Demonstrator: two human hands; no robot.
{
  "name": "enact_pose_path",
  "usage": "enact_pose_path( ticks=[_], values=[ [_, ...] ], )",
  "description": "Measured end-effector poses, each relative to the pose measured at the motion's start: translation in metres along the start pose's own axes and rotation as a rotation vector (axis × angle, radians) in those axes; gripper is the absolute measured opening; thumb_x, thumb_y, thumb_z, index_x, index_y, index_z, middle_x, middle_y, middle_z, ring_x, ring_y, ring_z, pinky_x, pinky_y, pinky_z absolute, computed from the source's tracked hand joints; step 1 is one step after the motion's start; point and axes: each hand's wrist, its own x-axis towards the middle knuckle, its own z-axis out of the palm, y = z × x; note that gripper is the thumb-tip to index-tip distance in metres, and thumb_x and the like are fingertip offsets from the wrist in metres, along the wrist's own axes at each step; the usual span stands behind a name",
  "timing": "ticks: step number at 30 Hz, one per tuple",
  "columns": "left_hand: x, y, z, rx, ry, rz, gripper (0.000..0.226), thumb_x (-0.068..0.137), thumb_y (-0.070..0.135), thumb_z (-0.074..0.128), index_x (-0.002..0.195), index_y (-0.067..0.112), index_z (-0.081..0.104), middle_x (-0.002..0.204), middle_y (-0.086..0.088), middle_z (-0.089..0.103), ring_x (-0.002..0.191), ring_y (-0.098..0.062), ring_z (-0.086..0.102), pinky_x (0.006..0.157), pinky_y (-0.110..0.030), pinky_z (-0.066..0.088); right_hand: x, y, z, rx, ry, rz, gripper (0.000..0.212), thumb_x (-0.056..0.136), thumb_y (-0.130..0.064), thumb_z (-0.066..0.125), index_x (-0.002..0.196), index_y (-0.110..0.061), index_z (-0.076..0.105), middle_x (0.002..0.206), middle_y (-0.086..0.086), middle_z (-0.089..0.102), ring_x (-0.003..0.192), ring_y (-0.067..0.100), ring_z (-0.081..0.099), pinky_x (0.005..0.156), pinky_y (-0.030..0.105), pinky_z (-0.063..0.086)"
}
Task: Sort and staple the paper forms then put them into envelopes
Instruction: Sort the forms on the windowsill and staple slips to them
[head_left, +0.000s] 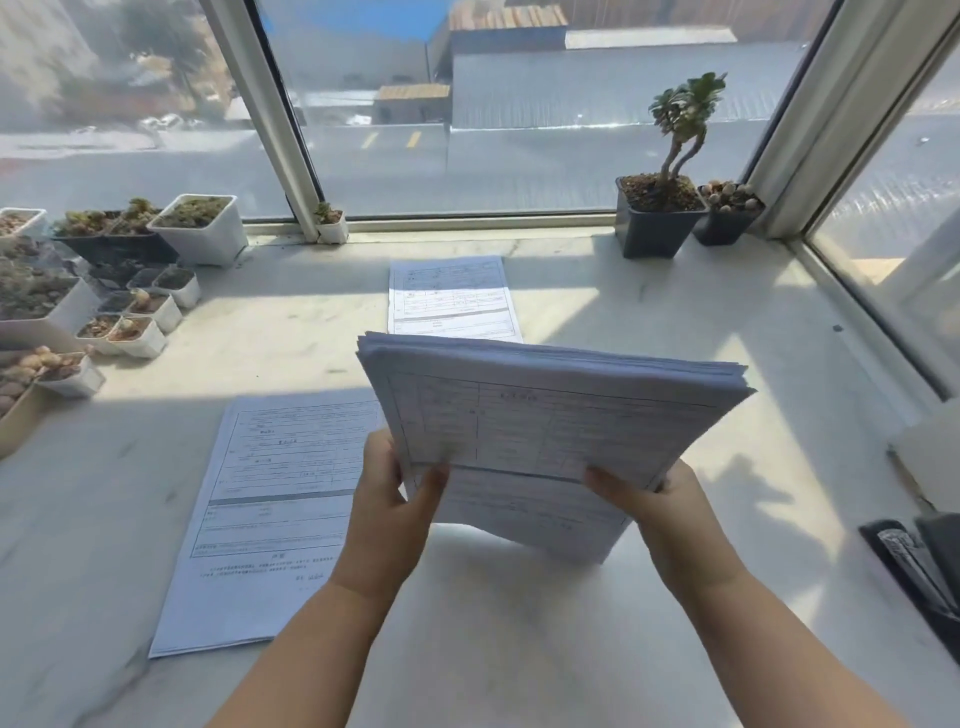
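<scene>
A thick stack of printed paper forms (550, 415) is held up above the white marble sill, tilted toward me. My left hand (392, 499) grips its lower left corner, thumb on the top sheet. At the lower right edge my right hand (657, 499) grips the stack, thumb on top as well. One form (270, 509) lies flat on the sill to the left of my left arm. Another form (452, 299) lies flat farther back, beyond the stack. A black stapler (919, 566) sits at the right edge.
Several small succulent pots (140, 317) crowd the left side of the sill (519, 623). A dark pot with a tall plant (660, 213) and a smaller dark pot (727, 215) stand at the back right by the window frame. A pale flat object (930, 457) lies at the right edge.
</scene>
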Motion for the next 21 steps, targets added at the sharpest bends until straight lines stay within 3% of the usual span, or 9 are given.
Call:
enact_pose_path(
  ticks=[3, 6, 9, 12, 15, 18, 21],
  values=[
    [0.002, -0.008, 0.006, -0.07, -0.013, -0.075, 0.023, 0.088, 0.03, 0.063, 0.105, 0.031, 0.049, 0.102, 0.015, 0.058, 0.097, 0.006, 0.056, 0.077, -0.01, 0.044, -0.002, 0.014, 0.004, 0.016, 0.008, 0.045, 0.045, 0.067, -0.016, 0.072, 0.112, -0.011, 0.069, 0.106, 0.003, 0.074, 0.099, 0.018, 0.07, 0.072, 0.021, 0.055],
    [0.004, -0.015, 0.011, -0.033, -0.046, -0.059, 0.025, 0.097, 0.008, 0.053, 0.108, 0.03, 0.048, 0.104, 0.013, 0.058, 0.093, 0.012, 0.055, 0.074, -0.006, 0.044, 0.001, 0.021, 0.004, 0.007, 0.03, 0.083, 0.04, 0.07, -0.017, 0.068, 0.11, -0.016, 0.069, 0.104, -0.001, 0.075, 0.096, 0.013, 0.07, 0.071, 0.02, 0.055],
    [0.004, -0.02, 0.011, 0.091, -0.106, -0.059, 0.024, 0.098, 0.005, 0.046, 0.11, 0.026, 0.047, 0.102, 0.016, 0.058, 0.088, 0.018, 0.052, 0.07, -0.004, 0.04, 0.004, 0.026, 0.004, -0.059, 0.037, 0.176, 0.035, 0.072, -0.021, 0.063, 0.106, -0.023, 0.071, 0.103, -0.003, 0.075, 0.1, 0.018, 0.069, 0.076, 0.027, 0.053],
    [0.006, -0.015, 0.005, 0.135, -0.051, -0.03, 0.018, 0.095, 0.011, 0.049, 0.1, 0.029, 0.05, 0.094, 0.013, 0.06, 0.082, 0.01, 0.055, 0.066, -0.004, 0.041, 0.012, 0.021, 0.006, -0.104, 0.075, 0.201, 0.022, 0.086, -0.013, 0.065, 0.104, -0.023, 0.07, 0.102, -0.004, 0.075, 0.097, 0.019, 0.069, 0.077, 0.031, 0.052],
    [0.007, -0.008, -0.013, 0.129, 0.058, -0.085, 0.018, 0.093, 0.007, 0.054, 0.102, 0.023, 0.055, 0.096, 0.009, 0.064, 0.087, -0.002, 0.059, 0.071, -0.015, 0.046, 0.017, 0.015, 0.021, -0.056, 0.082, 0.227, 0.019, 0.093, -0.008, 0.058, 0.107, -0.017, 0.067, 0.101, 0.001, 0.075, 0.093, 0.021, 0.071, 0.077, 0.036, 0.057],
    [0.015, -0.01, -0.052, 0.169, 0.156, -0.247, 0.016, 0.091, 0.006, 0.054, 0.103, 0.016, 0.058, 0.093, 0.007, 0.064, 0.085, -0.012, 0.06, 0.064, -0.02, 0.044, 0.023, 0.016, 0.057, 0.009, -0.002, 0.279, 0.022, 0.093, 0.001, 0.053, 0.107, -0.014, 0.061, 0.097, 0.006, 0.074, 0.087, 0.024, 0.071, 0.076, 0.039, 0.059],
    [0.026, -0.022, -0.105, 0.345, 0.197, -0.318, 0.015, 0.089, 0.003, 0.053, 0.097, 0.016, 0.057, 0.09, 0.003, 0.059, 0.085, -0.022, 0.056, 0.059, -0.026, 0.036, 0.033, 0.028, 0.112, -0.084, -0.145, 0.339, 0.031, 0.091, 0.004, 0.051, 0.111, -0.018, 0.057, 0.103, 0.008, 0.071, 0.093, 0.026, 0.07, 0.081, 0.04, 0.058]
  ],
)
